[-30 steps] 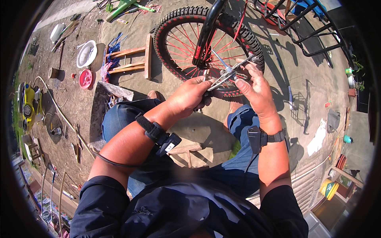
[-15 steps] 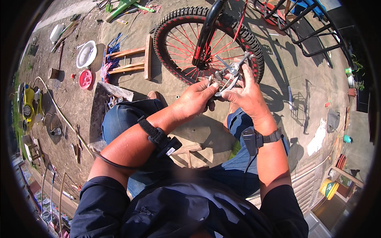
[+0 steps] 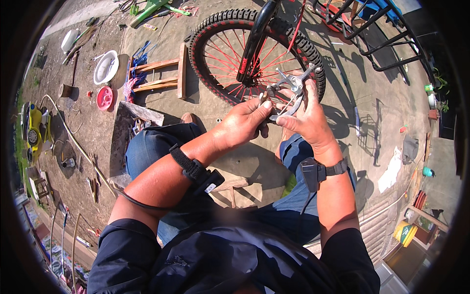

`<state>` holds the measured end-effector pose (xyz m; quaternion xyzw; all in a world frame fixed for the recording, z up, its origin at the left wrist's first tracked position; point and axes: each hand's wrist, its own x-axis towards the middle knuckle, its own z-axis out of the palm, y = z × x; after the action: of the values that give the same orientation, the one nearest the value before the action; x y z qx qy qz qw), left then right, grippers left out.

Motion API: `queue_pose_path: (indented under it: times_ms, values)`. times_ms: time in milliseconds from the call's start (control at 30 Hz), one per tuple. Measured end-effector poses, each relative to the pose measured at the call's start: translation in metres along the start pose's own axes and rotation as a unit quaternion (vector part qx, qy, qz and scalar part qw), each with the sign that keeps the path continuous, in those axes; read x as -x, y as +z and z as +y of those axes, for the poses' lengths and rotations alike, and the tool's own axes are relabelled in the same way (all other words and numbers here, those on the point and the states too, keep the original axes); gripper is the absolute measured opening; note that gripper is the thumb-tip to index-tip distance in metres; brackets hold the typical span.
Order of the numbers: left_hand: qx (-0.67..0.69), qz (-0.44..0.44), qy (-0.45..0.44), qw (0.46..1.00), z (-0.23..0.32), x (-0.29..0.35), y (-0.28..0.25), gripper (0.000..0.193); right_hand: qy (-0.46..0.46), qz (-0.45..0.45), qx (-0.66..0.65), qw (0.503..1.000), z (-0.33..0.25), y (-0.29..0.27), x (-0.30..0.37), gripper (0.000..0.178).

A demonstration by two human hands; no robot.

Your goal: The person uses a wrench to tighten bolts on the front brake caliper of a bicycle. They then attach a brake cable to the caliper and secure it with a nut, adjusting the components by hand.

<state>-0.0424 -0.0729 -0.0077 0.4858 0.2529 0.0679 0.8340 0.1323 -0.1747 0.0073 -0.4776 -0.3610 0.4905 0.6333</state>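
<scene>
A silver bicycle brake caliper (image 3: 295, 87) with curved arms is held up in front of the wheel. My right hand (image 3: 310, 117) is closed around its right side, with the thumb at the lower arm. Close against its left side, my left hand (image 3: 249, 117) pinches a small metal piece (image 3: 264, 97) between thumb and fingers; its exact kind is too small to tell. Just beyond both hands stands the bicycle front wheel (image 3: 215, 24), with a knobbly black tyre and red spokes, under a black fork (image 3: 253, 44).
Left of the wheel lies a wooden stool (image 3: 182, 73) with blue strips. A metal tray (image 3: 120, 142) of tools sits by my left knee. Farther left are a white basin (image 3: 106, 67) and a pink bowl (image 3: 105, 98). A black rack (image 3: 379, 49) stands at the upper right.
The caliper has turned in my right hand, so its arms now spread more openly toward the upper right. My left hand has shifted only slightly.
</scene>
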Motion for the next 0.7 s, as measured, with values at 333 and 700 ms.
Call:
queue_pose_path:
  times_ms: [333,700]
  values:
    - [-0.013,0.054,0.014,0.998,0.006,0.001,-0.009,0.038,-0.105,0.170,0.106,0.974,-0.037,-0.064,0.007,0.107]
    - [0.007,0.059,0.013,0.998,0.007,-0.001,-0.011,0.036,-0.014,0.189,0.232,0.954,-0.027,-0.131,-0.032,0.097]
